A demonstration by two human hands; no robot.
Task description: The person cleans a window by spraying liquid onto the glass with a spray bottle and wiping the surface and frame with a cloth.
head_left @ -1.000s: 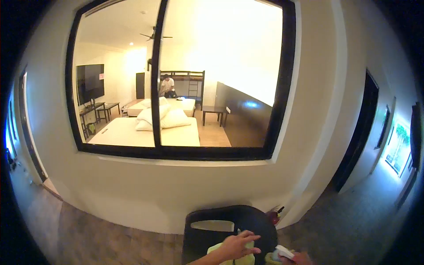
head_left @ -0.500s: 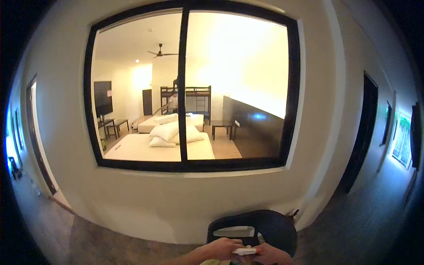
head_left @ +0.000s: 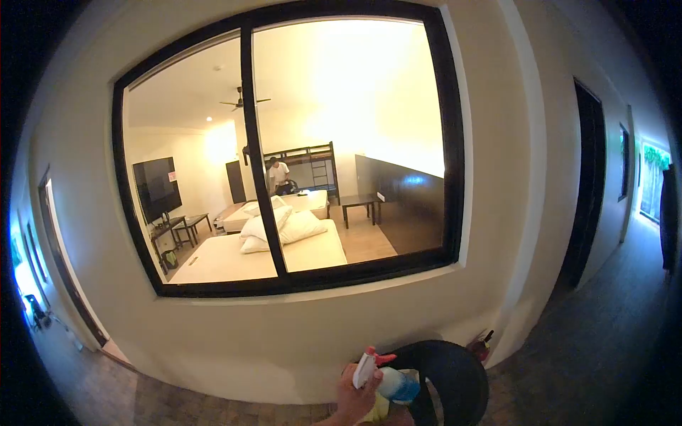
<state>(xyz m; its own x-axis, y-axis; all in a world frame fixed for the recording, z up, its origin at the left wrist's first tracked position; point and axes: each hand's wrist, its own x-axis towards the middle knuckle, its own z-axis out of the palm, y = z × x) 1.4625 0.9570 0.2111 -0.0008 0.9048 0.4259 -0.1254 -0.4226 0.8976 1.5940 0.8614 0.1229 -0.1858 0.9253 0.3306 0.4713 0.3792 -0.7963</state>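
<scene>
My left hand (head_left: 355, 399) is at the bottom centre, its fingers closed around the upper part of a spray bottle (head_left: 365, 368). The bottle has a white head with red parts, and it is tilted. Just right of it shows a pale, blue-bottomed container (head_left: 400, 386); I cannot tell whether it is the same bottle's body. Something yellow, perhaps a cloth (head_left: 379, 410), lies under the hand, partly hidden. Behind these is a black chair (head_left: 455, 376). My right hand does not show.
A black-framed sliding window (head_left: 284, 282) fills the wall ahead. Through it I see beds with pillows (head_left: 302, 226), a bunk bed and a person (head_left: 279, 174). A red and black object (head_left: 482, 346) stands beside the chair. A dark doorway (head_left: 584, 184) is at right.
The view has tilted and shifted. Both hands were together low over the white and red spray head; now only my left hand shows, with the spray head raised. The person beyond the window has moved.
</scene>
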